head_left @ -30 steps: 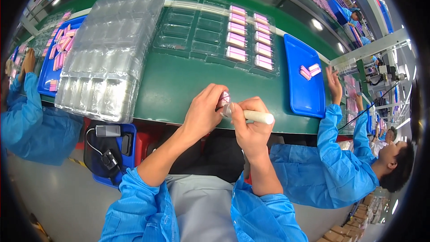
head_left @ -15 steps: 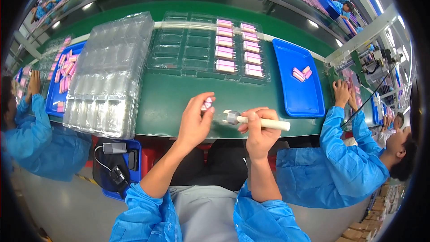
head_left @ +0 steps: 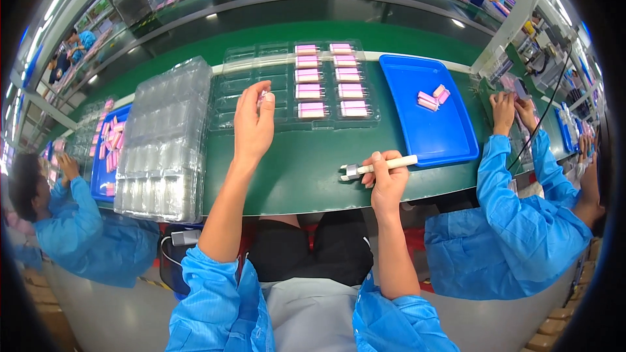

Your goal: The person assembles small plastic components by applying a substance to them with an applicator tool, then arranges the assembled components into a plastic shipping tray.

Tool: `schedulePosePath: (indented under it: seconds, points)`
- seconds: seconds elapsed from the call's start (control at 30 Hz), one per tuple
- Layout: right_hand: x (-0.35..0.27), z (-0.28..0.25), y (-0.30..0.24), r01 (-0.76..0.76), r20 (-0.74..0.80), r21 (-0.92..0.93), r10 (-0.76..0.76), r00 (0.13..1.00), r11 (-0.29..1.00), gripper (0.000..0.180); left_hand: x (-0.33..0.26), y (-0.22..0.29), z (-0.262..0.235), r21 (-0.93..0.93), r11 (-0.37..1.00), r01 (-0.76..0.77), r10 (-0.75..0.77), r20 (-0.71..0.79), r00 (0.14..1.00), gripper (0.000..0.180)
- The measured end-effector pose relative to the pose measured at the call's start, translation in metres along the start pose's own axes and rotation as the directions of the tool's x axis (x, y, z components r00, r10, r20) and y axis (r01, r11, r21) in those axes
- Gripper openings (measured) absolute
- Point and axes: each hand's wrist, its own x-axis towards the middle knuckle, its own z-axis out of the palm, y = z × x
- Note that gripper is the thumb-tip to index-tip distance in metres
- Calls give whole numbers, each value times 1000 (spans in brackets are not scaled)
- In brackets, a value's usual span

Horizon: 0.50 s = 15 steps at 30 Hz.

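Pink piece (head_left: 262,97), partly hidden, pinched in my left hand (head_left: 252,124) over the clear tray (head_left: 282,82), beside 2 filled columns (head_left: 310,75), could drop askew if I loosen; my right hand (head_left: 390,181) grips a white-handled tool (head_left: 400,161).

Factory floor: long green bench (head_left: 293,189), blue-smocked workers (head_left: 518,199), rows of pink parts (head_left: 309,76).

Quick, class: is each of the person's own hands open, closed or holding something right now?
Left hand: closed around a small pink-and-white piece, mostly hidden.
Right hand: closed around a white-handled tool.
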Motion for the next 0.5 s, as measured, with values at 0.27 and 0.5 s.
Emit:
schedulePosePath:
  seconds: [0.27,0.5]
  points:
    - [-4,-3,-1,-23,-11,27,23,1000,999,16,-10,-49,20,786,561,-260,118,235,965,67]
    - [-6,-2,3,-31,-4,53,31,1000,998,15,0,-16,45,664,672,-328,210,254,944,62]
